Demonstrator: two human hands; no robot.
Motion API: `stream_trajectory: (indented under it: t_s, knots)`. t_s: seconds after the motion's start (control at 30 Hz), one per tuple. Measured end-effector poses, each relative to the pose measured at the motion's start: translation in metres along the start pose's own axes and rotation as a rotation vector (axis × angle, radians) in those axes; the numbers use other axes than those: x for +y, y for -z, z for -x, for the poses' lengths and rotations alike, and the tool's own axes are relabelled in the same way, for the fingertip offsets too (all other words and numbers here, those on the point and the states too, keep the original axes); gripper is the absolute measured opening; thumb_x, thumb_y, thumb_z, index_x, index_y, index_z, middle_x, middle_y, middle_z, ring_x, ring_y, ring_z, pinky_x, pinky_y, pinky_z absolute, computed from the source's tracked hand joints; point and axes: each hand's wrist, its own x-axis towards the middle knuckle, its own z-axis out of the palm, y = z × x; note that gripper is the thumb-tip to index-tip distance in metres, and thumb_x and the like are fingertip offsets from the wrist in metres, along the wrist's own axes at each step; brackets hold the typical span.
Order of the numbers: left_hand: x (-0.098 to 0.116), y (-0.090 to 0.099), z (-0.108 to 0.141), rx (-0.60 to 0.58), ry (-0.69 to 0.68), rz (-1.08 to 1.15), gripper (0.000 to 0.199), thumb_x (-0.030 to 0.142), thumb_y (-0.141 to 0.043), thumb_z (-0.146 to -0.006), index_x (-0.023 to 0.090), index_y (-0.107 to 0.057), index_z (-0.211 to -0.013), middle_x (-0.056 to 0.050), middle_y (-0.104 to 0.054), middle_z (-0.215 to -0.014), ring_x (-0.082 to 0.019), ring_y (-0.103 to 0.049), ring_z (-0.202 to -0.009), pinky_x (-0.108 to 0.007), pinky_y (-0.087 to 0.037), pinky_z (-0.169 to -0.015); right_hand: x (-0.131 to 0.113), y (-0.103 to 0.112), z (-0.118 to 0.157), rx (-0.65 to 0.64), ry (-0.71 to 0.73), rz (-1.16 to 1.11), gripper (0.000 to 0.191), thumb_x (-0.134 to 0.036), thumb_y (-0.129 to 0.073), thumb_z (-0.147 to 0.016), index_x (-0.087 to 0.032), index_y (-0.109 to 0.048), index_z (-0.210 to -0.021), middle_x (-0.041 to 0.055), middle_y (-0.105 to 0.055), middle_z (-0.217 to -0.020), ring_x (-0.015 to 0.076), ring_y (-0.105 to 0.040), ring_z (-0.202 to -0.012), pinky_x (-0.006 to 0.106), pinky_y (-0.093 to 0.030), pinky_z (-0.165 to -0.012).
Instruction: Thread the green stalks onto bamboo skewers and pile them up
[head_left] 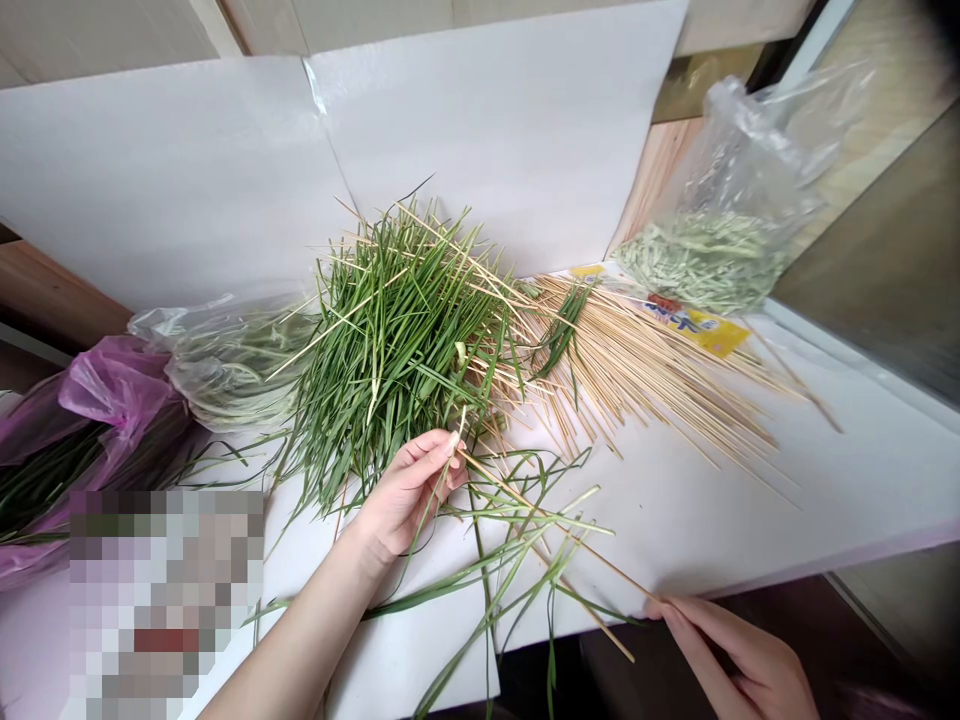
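Slanting down-right, thin stick (616, 569) runs from left hand (414, 488), pinching pale stalk (462, 420), to right hand (742, 650), gripping near end.

Passage is possible over the right side of the counter (832, 495); leaves (382, 350) and sticks (645, 370) block the middle, the purple bag (116, 385) the left.

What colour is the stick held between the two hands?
Stick: plain light golden-brown, best seen in the head view.
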Motion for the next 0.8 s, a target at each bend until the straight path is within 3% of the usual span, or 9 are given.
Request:
stream_trajectory:
  t_s: [0.8]
  knots:
    - [-0.0017, 0.0021, 0.0003, -0.025, 0.017, 0.039, 0.014, 0.022, -0.080, -0.080, 0.012, -0.071, -0.076, 0.000, -0.059, -0.066, -0.007, -0.049, -0.058, -0.020, -0.043, -0.059, 0.0011, 0.0004, 0.0013, -0.023, -0.029, -0.013, 0.020, -0.028, -0.060, -0.099, -0.024, -0.078, -0.090, 0.0026, -0.077, -0.090, 0.0200, -0.075, -0.077, 0.015, -0.059, -0.074]
